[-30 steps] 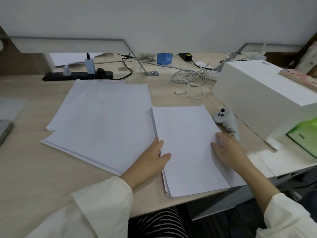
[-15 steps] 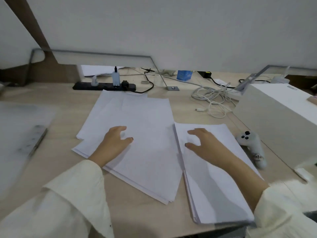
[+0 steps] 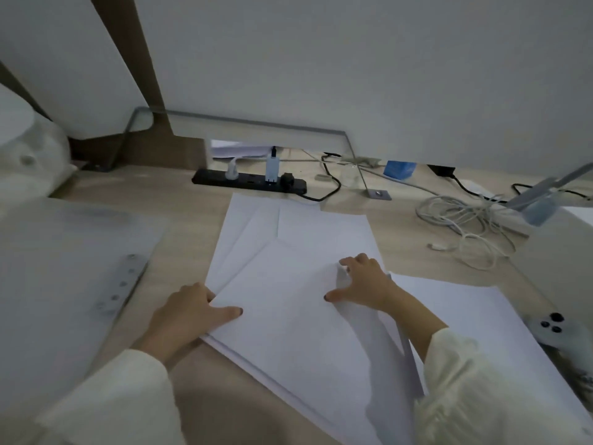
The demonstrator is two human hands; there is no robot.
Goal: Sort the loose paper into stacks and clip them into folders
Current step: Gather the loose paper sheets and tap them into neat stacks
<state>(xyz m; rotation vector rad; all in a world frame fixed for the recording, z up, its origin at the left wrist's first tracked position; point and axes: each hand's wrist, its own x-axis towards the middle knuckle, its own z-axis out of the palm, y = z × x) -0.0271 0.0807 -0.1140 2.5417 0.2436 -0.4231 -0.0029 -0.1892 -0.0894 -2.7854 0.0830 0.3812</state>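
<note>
A loose pile of white paper (image 3: 288,316) lies skewed in the middle of the wooden desk. My left hand (image 3: 189,313) grips the pile's left edge, thumb on top. My right hand (image 3: 365,284) pinches the right edge of the top sheets, which curl up under the fingers. A squared stack of white paper (image 3: 481,332) lies to the right, partly under my right arm. A translucent folder (image 3: 64,268) with a metal clip strip (image 3: 122,287) lies at the left.
A black power strip (image 3: 250,181) with plugs sits behind the paper. Tangled white cables (image 3: 465,226) lie at the back right. A white box (image 3: 558,252) and a white controller (image 3: 558,329) stand at the right. A desk divider rises behind.
Both hands left the right stack and moved left onto the loose pile. The left hand now grips its left edge, the right lifts its right edge. The view swung left and closer.
</note>
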